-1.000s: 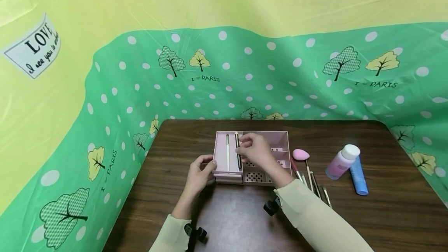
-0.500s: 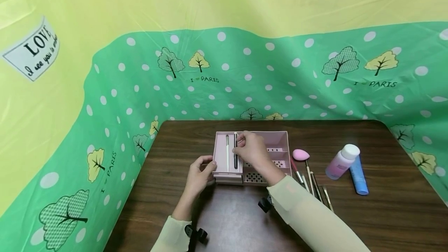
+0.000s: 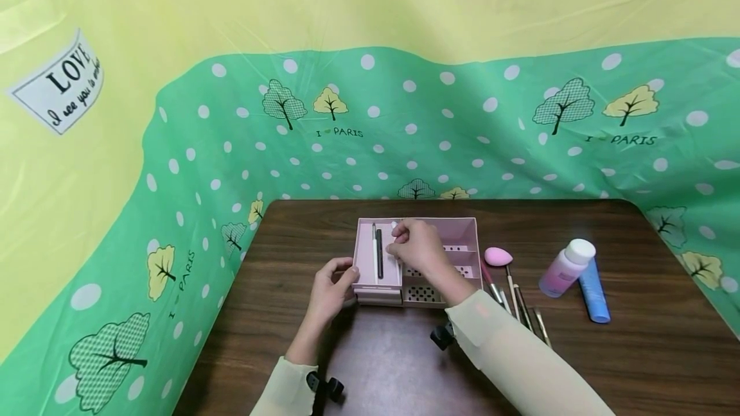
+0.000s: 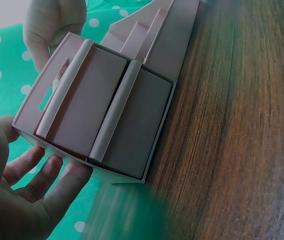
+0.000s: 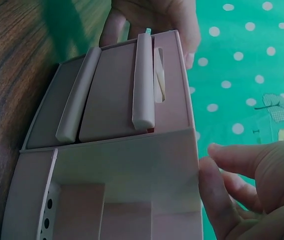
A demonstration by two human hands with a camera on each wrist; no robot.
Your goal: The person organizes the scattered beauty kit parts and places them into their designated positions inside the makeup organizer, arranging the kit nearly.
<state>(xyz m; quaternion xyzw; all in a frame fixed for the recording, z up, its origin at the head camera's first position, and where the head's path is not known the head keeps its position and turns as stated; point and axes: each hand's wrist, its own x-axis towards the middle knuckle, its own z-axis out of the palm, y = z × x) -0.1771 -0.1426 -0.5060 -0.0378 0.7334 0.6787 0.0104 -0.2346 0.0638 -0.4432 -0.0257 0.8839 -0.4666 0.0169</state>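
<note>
A pink desktop organizer (image 3: 364, 236) stands at the middle of the table. My left hand (image 3: 329, 287) grips its near left corner, thumb at the top rim; the left wrist view shows the fingers along the side by two drawers (image 4: 87, 95). On the shallow top tray lie a white-handled makeup brush (image 3: 374, 262) and a dark slim stick (image 3: 379, 255), side by side. Over the tray's right edge my right hand (image 3: 419, 246) pinches a thin white stick (image 3: 394, 225), mostly hidden by the fingers. The right wrist view shows thumb and forefinger (image 5: 226, 160) close together.
Right of the organizer lie a pink makeup sponge (image 3: 498, 256) and several makeup brushes (image 3: 523, 307). Farther right, a pink bottle with a white cap (image 3: 566, 268) stands beside a blue tube (image 3: 594, 291). A patterned cloth (image 3: 462, 114) hangs behind the table.
The dark stick, held in my right hand earlier, has moved left and now lies beside the white-handled brush, out of the fingers. My left hand has stayed at the organizer's corner.
</note>
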